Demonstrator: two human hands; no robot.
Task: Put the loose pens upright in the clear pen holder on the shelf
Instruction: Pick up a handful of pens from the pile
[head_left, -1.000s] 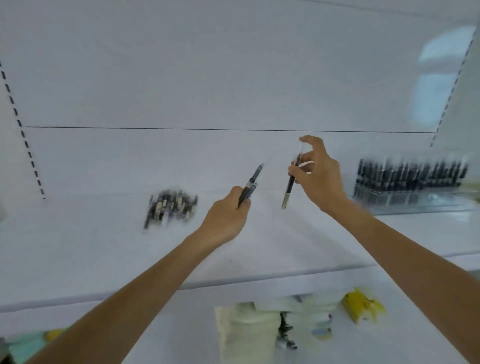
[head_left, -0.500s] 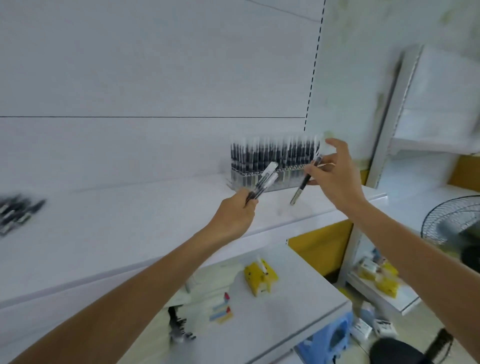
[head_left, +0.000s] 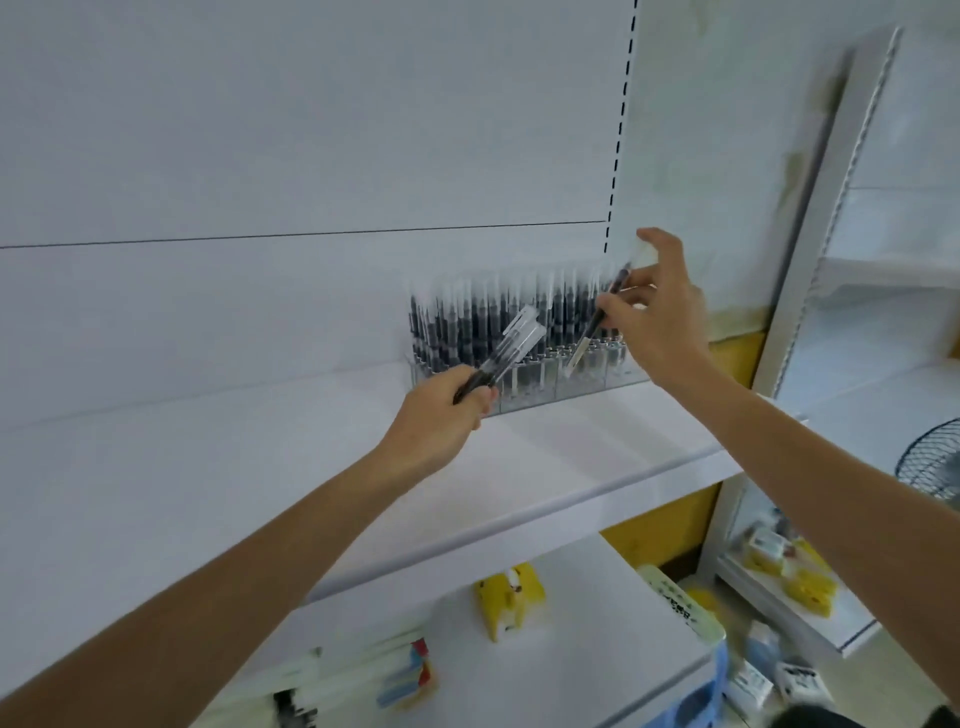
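Head view: the clear pen holder (head_left: 524, 388) stands at the back of the white shelf (head_left: 260, 467), just toward 1 o'clock from the frame's centre and against the rear panel. It is packed with upright dark pens (head_left: 483, 322) in tight rows, their clear caps pointing up; the rows blur together, so no count can be made. Its 3 o'clock end is hidden behind the right hand (head_left: 660, 327), and part of its front wall is covered by the left hand (head_left: 441, 415). The left hand's grip is curled round a small bundle of loose pens (head_left: 514, 340), dark barrels in the fist and clear caps slanting toward 1 o'clock in front of the holder; whether there are two or three I cannot tell. The right hand's grip pinches a single pen (head_left: 586, 344) between thumb and fingers, with the little finger lifted; this pen is tilted, its pale lower end toward 7 o'clock over the holder's right part, and its top is lost against the fingers. At 6 o'clock a lower shelf carries a yellow box (head_left: 511, 597) and some blurred packets. At the 3 o'clock edge a wire fan (head_left: 932, 462) is cut off.
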